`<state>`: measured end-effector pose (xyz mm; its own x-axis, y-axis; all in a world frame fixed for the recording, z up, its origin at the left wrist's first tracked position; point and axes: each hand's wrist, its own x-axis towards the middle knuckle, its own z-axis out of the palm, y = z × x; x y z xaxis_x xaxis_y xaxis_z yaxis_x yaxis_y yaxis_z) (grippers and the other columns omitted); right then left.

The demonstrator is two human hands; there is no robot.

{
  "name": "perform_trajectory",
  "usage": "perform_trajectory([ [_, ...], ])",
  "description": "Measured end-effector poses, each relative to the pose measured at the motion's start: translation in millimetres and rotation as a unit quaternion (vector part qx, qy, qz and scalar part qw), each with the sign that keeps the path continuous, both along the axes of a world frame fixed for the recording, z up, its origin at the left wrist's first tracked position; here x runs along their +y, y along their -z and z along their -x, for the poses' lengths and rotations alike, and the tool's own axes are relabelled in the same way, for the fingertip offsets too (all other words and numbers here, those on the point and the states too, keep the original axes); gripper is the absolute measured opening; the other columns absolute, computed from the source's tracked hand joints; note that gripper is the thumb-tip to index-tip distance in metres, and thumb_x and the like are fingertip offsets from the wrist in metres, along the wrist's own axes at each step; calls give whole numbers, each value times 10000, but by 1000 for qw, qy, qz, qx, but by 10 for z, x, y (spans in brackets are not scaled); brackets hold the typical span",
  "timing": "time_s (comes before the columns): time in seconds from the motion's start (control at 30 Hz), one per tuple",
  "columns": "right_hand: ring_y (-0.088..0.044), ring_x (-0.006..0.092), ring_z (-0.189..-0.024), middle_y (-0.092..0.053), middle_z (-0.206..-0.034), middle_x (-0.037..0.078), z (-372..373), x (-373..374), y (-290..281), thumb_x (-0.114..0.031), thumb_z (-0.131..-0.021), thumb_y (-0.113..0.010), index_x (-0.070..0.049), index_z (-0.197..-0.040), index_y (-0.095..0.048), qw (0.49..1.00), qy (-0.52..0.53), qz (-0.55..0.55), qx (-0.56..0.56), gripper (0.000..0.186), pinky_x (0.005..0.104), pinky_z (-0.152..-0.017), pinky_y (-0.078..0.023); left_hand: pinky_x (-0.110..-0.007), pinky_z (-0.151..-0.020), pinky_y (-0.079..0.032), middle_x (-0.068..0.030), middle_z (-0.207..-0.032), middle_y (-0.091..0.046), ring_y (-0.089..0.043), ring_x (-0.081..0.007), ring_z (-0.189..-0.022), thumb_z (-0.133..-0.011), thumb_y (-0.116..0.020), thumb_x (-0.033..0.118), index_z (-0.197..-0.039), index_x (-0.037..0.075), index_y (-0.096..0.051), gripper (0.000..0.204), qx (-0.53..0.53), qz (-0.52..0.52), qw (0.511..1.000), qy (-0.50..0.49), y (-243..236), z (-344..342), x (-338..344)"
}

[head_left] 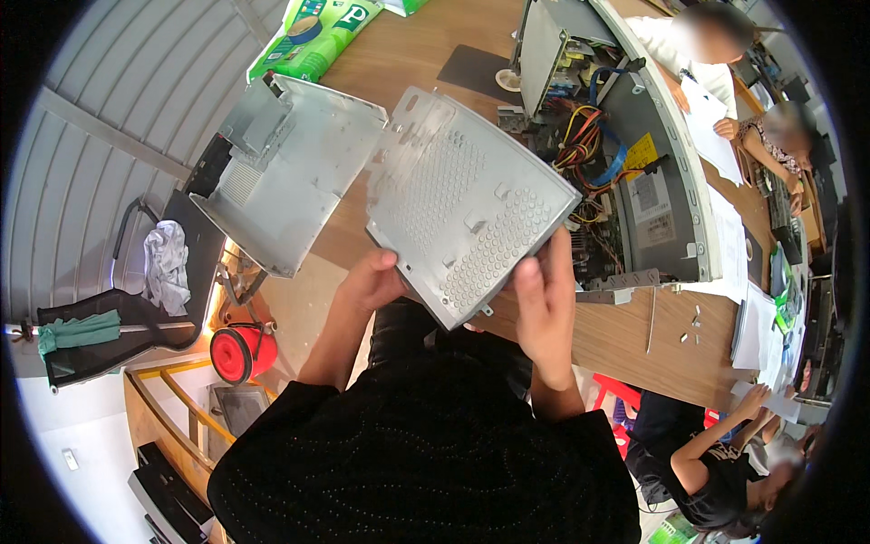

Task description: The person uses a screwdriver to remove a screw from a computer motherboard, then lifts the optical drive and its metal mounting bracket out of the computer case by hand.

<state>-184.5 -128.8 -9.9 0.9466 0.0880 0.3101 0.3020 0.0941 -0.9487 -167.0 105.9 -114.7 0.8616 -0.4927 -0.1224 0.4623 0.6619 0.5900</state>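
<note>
Between my two hands I hold a grey perforated metal computer side panel (426,195), tilted over the table edge. My left hand (373,279) grips its near left corner, thumb on top. On the right edge, my right hand (546,295) clasps it with the thumb up; the fingers beneath are partly hidden. Just right of the panel lies an opened computer case (648,222), its bundled coloured cables (584,136) and circuit boards exposed. To the left rests another bare metal case shell (304,159) with a black part at its far left corner.
A green bag (313,36) lies at the far table edge. A long thin rod (652,319) and several small pieces (696,317) are on the wooden table (580,335) at right. Papers (716,136) and other people sit along the right. A red bucket (243,352) stands lower left.
</note>
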Motion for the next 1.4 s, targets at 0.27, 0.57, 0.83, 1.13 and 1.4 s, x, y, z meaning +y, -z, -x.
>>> perform_trajectory([
  [0.27,-592,119,-954,-567,-1147,88,73,-19,-66,-319,-1025,-412,28,-1399,-357,998,3,27,54,513,246,-739,-538,-518,-1045,-392,-164,-1369,-484,-489,-349,-1241,-677,-777,346,-1423,44,-353,910,23,64,998,-17,-9,-8,-46],
  [0.57,-577,107,-969,-553,-1200,87,68,-78,-42,-290,-1026,-426,38,-1425,-322,997,-18,24,67,526,229,-754,-513,-495,-1036,-418,-163,-1349,-506,-520,-342,-1213,-641,-800,327,-1413,28,-373,932,11,45,998,-37,-128,-2,-101],
  [0.83,-405,245,-1293,-382,-1419,149,160,-97,335,-581,-947,-442,26,-1461,-226,993,12,-55,105,824,413,-1050,-354,-403,-1074,-338,-143,-1371,-498,-461,-270,-1268,-699,-790,289,-1397,-37,-382,872,-145,-209,964,-74,-377,15,193],
  [1.13,-382,262,-1334,-363,-1473,62,96,25,534,-447,-974,-479,-87,-1460,-292,935,-151,-284,148,633,440,-1092,-327,-410,-1152,-181,-224,-1566,-148,-158,-331,-1454,-688,-800,177,-1495,-22,-154,1052,-466,-247,841,-118,-1353,232,-45],
  [1.4,-410,261,-1320,-420,-1445,90,59,68,535,-535,-970,-407,-50,-1434,-341,885,-187,-362,224,675,446,-1102,-310,-427,-1155,-201,-242,-1570,-69,-143,-382,-1448,-683,-851,283,-1511,2,-44,1190,-531,-333,772,-108,-1536,313,-114],
])
